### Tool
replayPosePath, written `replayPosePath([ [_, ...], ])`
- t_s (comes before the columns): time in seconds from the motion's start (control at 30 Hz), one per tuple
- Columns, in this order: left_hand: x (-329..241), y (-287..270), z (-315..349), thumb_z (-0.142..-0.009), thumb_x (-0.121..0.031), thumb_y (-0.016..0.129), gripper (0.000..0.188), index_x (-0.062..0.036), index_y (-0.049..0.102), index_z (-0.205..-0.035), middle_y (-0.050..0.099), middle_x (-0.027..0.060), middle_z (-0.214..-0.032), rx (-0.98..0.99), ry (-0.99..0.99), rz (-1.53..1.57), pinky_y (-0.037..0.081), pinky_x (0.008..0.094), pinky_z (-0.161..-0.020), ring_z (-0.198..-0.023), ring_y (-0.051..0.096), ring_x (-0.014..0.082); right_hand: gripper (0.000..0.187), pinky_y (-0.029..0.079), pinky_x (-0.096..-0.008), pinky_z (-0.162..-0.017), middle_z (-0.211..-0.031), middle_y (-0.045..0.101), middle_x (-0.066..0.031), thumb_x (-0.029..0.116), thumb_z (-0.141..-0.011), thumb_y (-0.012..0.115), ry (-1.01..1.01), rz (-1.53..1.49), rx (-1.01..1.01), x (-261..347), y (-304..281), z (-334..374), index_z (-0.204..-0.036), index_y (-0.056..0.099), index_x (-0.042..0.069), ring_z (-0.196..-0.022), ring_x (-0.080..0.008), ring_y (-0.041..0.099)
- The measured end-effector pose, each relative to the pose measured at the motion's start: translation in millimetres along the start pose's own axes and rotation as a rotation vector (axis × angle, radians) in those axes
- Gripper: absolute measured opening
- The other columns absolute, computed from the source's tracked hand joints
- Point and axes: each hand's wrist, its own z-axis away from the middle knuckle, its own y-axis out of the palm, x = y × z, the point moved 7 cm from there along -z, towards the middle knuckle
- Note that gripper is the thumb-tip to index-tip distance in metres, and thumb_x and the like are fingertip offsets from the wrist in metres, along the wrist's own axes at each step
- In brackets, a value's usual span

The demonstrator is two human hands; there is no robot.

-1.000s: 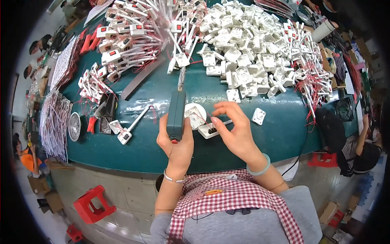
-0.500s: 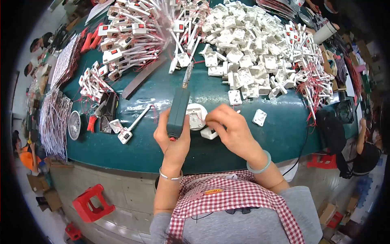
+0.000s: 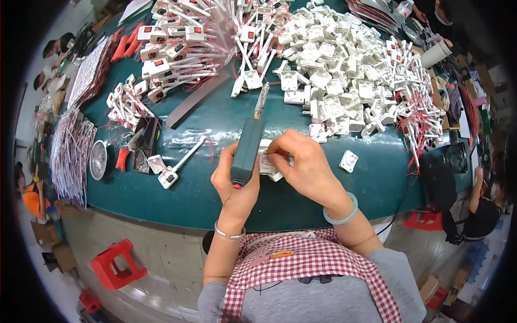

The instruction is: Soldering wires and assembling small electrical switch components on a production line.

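My left hand (image 3: 235,177) is wrapped round a dark green hand tool (image 3: 247,149) with a long silver tip pointing away from me. Right beside it, a white plastic housing (image 3: 266,168) rests near the table's front, partly hidden by the tool and my fingers. My right hand (image 3: 304,164) bends over this housing, thumb and forefinger pinched together at a thin red wire (image 3: 265,160). The wire's end is covered by the fingertips.
A big heap of white housings (image 3: 328,70) lies beyond my hands. Wired switch units (image 3: 180,54) are piled at far left, with more wired pieces (image 3: 412,107) at right. Left of me are a metal bowl (image 3: 98,160), a black tray (image 3: 144,148) and an opened unit (image 3: 168,176).
My right hand has moved in closer to the tool, over the white housing, covering more of it. The whole view has shifted slightly; my left hand keeps hold of the tool.
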Motion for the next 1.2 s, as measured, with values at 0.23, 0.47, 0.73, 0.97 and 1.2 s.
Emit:
replayPosePath([
  [0.23,-1,-1,0,-0.079,0.003,0.071,0.029,0.0004,0.060,-0.106,0.067,0.0092,-0.083,-0.011,-0.014,0.032,0.051,0.0264,-0.068,-0.075,0.065,0.0130,0.005,0.047,-0.0370,-0.068,-0.092,0.060,-0.0116,0.000,-0.083,0.062,-0.119,-0.081,0.123,11,1,2,-0.085,0.058,0.001,-0.081,-0.0284,0.060],
  [0.47,2,-1,0,-0.080,0.002,0.071,0.027,0.0001,0.060,-0.105,0.067,0.0087,-0.084,-0.010,-0.017,0.015,0.050,0.0261,-0.068,-0.075,0.065,0.0123,0.005,0.046,-0.0376,-0.070,-0.084,0.060,-0.0114,0.002,-0.086,0.059,-0.101,-0.088,0.194,5,3,1,-0.090,0.055,0.001,-0.079,-0.0286,0.058],
  [0.73,2,1,1,-0.080,0.001,0.071,0.028,0.0005,0.060,-0.106,0.067,0.0096,-0.086,0.009,-0.035,0.021,0.051,0.0265,-0.069,-0.076,0.065,0.0139,0.008,0.045,-0.0400,-0.064,-0.077,0.058,-0.0114,0.005,-0.083,0.062,-0.085,0.143,0.102,14,1,-3,-0.084,0.056,0.001,-0.073,-0.0302,0.058],
  [0.97,4,0,2,-0.080,0.003,0.070,0.030,0.0012,0.060,-0.108,0.068,0.0115,-0.089,0.008,-0.018,0.020,0.052,0.0273,-0.070,-0.077,0.067,0.0161,0.011,0.047,-0.0388,-0.063,-0.090,0.053,-0.0130,-0.003,-0.077,0.066,-0.063,0.204,-0.058,14,6,-1,-0.084,0.057,-0.002,-0.070,-0.0295,0.058],
  [1.2,1,-1,1,-0.079,0.003,0.070,0.030,0.0020,0.060,-0.108,0.068,0.0117,-0.090,0.002,-0.005,0.025,0.052,0.0276,-0.070,-0.078,0.067,0.0166,0.012,0.046,-0.0414,-0.065,-0.094,0.052,-0.0135,-0.006,-0.074,0.066,-0.042,0.063,-0.080,7,10,-2,-0.081,0.057,-0.004,-0.077,-0.0321,0.058],
])
